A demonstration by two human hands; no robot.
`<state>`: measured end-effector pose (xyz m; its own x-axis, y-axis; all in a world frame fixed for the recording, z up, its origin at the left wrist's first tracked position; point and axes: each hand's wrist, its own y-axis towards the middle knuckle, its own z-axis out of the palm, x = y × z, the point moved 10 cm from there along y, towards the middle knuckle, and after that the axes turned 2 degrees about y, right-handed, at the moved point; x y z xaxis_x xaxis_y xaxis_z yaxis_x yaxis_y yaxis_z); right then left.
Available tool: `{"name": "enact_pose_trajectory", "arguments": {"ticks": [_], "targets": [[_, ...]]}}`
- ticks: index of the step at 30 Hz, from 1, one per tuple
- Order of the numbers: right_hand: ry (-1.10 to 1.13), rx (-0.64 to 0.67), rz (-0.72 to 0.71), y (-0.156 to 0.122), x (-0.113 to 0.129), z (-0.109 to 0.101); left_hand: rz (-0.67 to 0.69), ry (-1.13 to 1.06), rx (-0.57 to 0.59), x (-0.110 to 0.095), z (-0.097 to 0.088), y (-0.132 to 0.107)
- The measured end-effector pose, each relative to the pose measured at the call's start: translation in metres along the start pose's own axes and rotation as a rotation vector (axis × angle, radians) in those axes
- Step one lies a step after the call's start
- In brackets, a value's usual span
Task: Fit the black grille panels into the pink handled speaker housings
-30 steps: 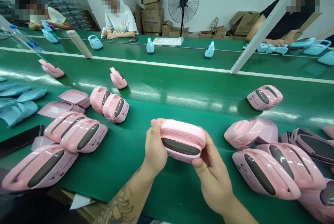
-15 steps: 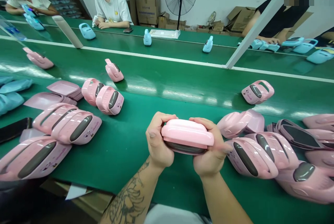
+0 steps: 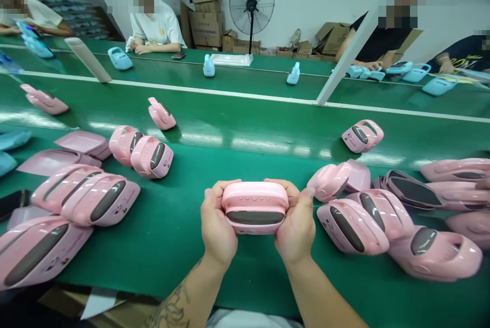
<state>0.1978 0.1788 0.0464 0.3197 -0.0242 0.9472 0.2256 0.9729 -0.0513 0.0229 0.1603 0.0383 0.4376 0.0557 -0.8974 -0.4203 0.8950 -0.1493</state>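
Case (image 3: 255, 199), pink, is grasped at both ends by left hand (image 3: 219, 226) and right hand (image 3: 297, 226), more green tabletop (image 3: 164, 231) showing leftward.

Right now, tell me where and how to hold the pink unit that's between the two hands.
Probably best by the rounded ends of the pink unit: left hand from the left, right hand from the right. Its long side runs across the view, and that grip leaves its dark window uncovered.

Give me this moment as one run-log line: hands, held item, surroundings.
left hand: holding pink casing | right hand: holding its other end | casing: dark window visible | green worktop: more pink casings both sides
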Motion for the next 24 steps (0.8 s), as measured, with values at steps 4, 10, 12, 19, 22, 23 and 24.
{"name": "enact_pose_trajectory", "arguments": {"ticks": [4, 10, 12, 19, 22, 23, 24], "targets": [[0.139, -0.086, 0.149, -0.009, -0.009, -0.01, -0.101, -0.032, -0.014, -0.001, 0.001, -0.01], [0.217, -0.141, 0.351, -0.013, -0.034, -0.035, 0.026, 0.204, 0.352, -0.018, 0.019, -0.037], [0.203, -0.102, 0.351, -0.016, -0.04, -0.04, 0.118, 0.318, 0.459, -0.018, 0.021, -0.05], [-0.12, -0.138, 0.015, -0.03, -0.018, -0.082, 0.098, 0.449, 0.488, 0.0, 0.004, -0.066], [-0.437, -0.011, -0.268, -0.041, 0.025, -0.088, 0.154, 0.599, 0.552, -0.004, -0.001, -0.071], [-0.562, 0.129, -0.334, -0.046, 0.034, -0.078, 0.163, 0.643, 0.585, -0.004, -0.003, -0.074], [-0.66, 0.295, -0.361, -0.053, 0.038, -0.066, 0.171, 0.682, 0.625, -0.002, -0.005, -0.078]]}}
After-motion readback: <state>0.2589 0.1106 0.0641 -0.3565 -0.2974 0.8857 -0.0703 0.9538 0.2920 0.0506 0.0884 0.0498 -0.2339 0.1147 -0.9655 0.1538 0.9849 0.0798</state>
